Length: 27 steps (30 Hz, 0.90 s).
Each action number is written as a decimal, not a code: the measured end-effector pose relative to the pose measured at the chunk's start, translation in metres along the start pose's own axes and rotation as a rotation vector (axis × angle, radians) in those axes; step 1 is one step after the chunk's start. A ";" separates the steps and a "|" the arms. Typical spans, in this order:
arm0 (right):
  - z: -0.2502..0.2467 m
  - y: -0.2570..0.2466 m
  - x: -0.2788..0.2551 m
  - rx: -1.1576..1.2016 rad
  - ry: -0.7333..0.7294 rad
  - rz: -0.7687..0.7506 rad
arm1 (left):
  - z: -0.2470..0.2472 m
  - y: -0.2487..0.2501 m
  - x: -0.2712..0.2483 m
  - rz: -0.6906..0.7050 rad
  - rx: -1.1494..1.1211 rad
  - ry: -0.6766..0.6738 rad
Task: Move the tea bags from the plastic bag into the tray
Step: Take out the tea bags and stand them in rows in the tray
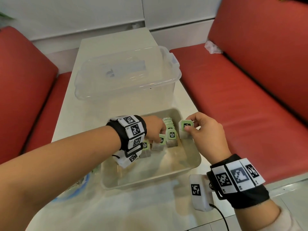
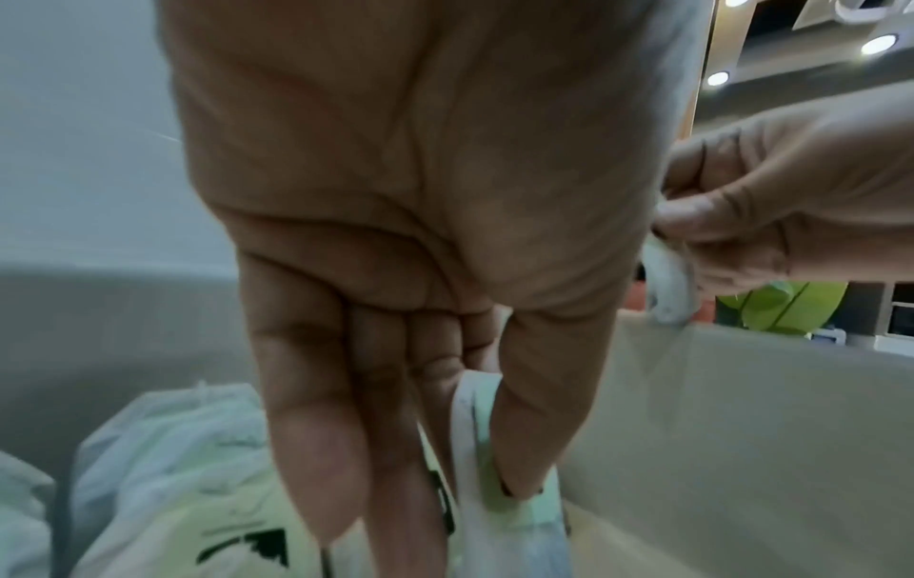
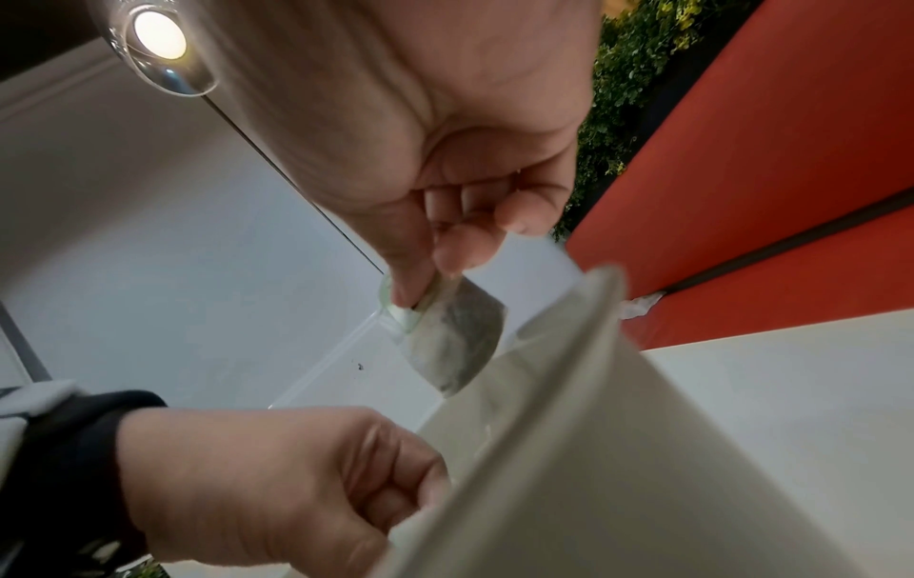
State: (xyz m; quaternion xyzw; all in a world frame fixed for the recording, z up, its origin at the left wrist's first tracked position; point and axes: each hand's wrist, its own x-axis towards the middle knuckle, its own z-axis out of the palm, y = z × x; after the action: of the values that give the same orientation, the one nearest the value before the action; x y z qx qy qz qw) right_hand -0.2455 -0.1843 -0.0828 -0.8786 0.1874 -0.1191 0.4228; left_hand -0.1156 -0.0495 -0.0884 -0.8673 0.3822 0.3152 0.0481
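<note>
Right hand (image 1: 202, 130) fingers (image 3: 457, 254) pinch 1 tea bag (image 1: 185, 129) by its tag; left hand (image 1: 155, 129) fingers pinch another (image 1: 158, 144) in the tray (image 1: 191, 162). Light, soft, probably tearable, so I'd grab tags.

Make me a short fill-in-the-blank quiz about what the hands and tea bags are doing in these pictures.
1. The right hand pinches one ____ above the tray.
2. The left hand reaches into the ____.
3. The clear tub stands ____ the tray, farther from the person.
4. The benches beside the table are ____.

Missing words: tea bag; tray; behind; red
</note>
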 end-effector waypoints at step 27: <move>-0.003 -0.003 -0.002 0.011 0.018 0.000 | 0.016 0.013 0.006 0.003 -0.179 -0.290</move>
State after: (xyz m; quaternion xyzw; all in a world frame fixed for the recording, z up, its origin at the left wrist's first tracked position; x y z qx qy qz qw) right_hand -0.2478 -0.1836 -0.0792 -0.8752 0.1905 -0.1281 0.4258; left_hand -0.1298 -0.0569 -0.1023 -0.8129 0.3431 0.4700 0.0246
